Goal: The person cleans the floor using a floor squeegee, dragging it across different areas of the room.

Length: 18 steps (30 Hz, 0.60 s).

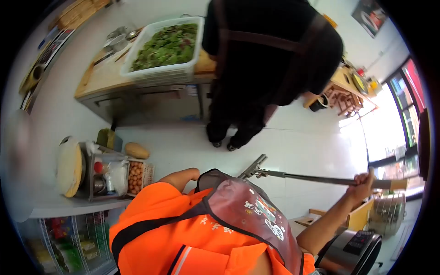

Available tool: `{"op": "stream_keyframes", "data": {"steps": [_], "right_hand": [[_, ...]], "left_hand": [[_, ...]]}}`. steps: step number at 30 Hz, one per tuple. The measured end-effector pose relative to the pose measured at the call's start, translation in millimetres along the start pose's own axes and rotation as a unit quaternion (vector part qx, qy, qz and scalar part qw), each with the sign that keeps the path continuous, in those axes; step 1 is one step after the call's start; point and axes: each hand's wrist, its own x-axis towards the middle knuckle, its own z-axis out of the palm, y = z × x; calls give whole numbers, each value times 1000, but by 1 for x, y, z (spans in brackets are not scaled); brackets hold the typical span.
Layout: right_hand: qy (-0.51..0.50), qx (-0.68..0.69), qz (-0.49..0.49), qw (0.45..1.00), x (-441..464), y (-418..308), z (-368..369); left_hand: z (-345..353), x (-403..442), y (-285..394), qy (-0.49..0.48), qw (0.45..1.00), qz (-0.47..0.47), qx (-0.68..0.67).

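Note:
My right hand [362, 185] is wrapped round the upper part of a long-handled mop [311, 178]. The grey pole runs left across my front, and its narrow grey head [253, 167] lies by the floor just beyond my apron [247, 206]. My left hand [194, 173] is close to my body at the apron's left edge. Its fingers are mostly hidden, so I cannot tell whether it holds anything. Ahead, a person in dark clothes [270, 50] stands bent at a worktable.
Leafy greens fill a white crate [195, 68] on the worktable [87, 82]. At left, a counter holds eggs [135, 176] in a basket, a metal bin [94, 197] and round boards [69, 167]. A cooker [353, 250] stands low right; stools [343, 101] are beyond.

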Motion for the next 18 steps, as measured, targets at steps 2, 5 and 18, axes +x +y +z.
{"op": "stream_keyframes", "data": {"steps": [2, 5, 18], "right_hand": [[-4, 24, 41, 999, 35, 14, -16], [-50, -10, -2, 999, 97, -1, -6], [-53, -139, -28, 988, 325, 79, -107]], "left_hand": [[-13, 8, 33, 10, 1000, -6, -18], [-41, 15, 116, 29, 993, 19, -113], [-292, -3, 487, 152, 878, 322, -321]]}}
